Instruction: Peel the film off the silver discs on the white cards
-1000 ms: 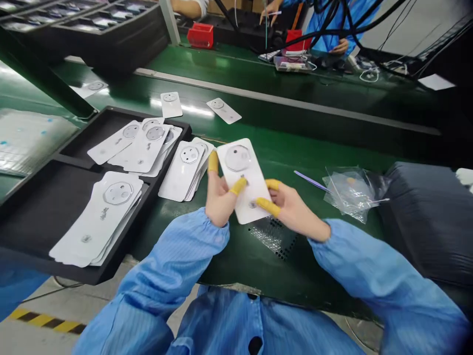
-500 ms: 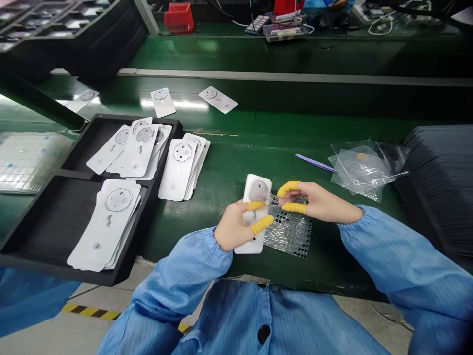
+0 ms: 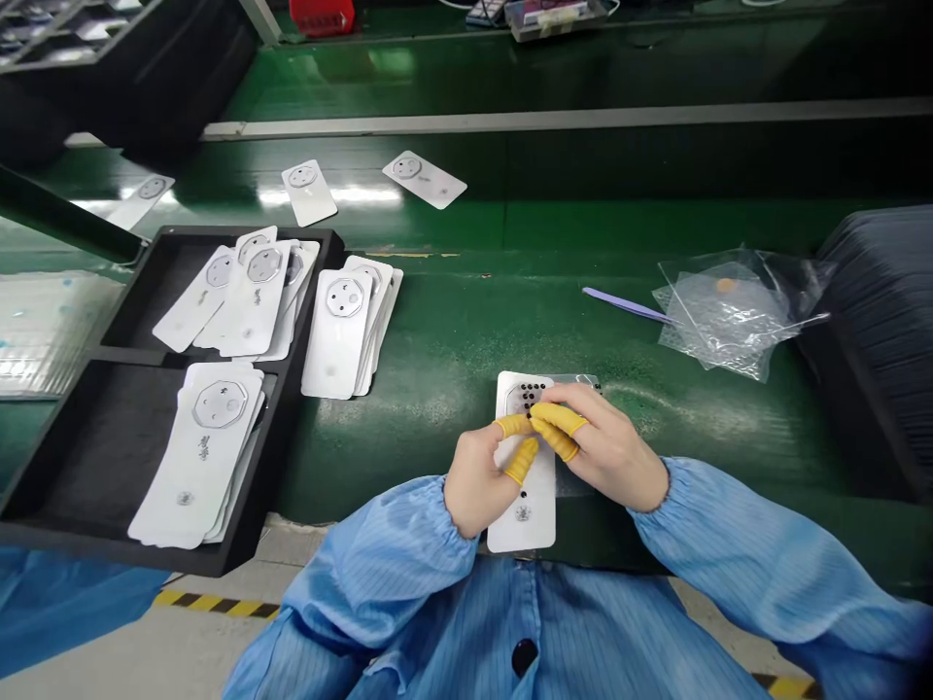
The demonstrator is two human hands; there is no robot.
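A white panel (image 3: 537,530) with an octagon print lies near the table's front edge. Over its upper part is a clear plastic sheet (image 3: 575,481) with small black round dots, its right side reaching past the panel. My left hand (image 3: 481,476), in yellow finger cots, curls its thumb and index finger over the panel's middle; what lies between them is too small to make out. My right hand (image 3: 604,447), also in yellow cots, pinches the dotted sheet, its fingertips close to the left ones.
A black divided tray (image 3: 80,437) with stacked white panels (image 3: 196,452) stands at left, another panel stack (image 3: 333,335) beside it. Single panels (image 3: 424,179) lie further back. Purple tweezers (image 3: 625,304), clear plastic film (image 3: 736,321) and stacked black trays (image 3: 875,321) are at right.
My right hand has moved left, bringing the dotted sheet over the panel. Both hands' fingertips have come together. The panel appears lower in view, and the camera has shifted a little.
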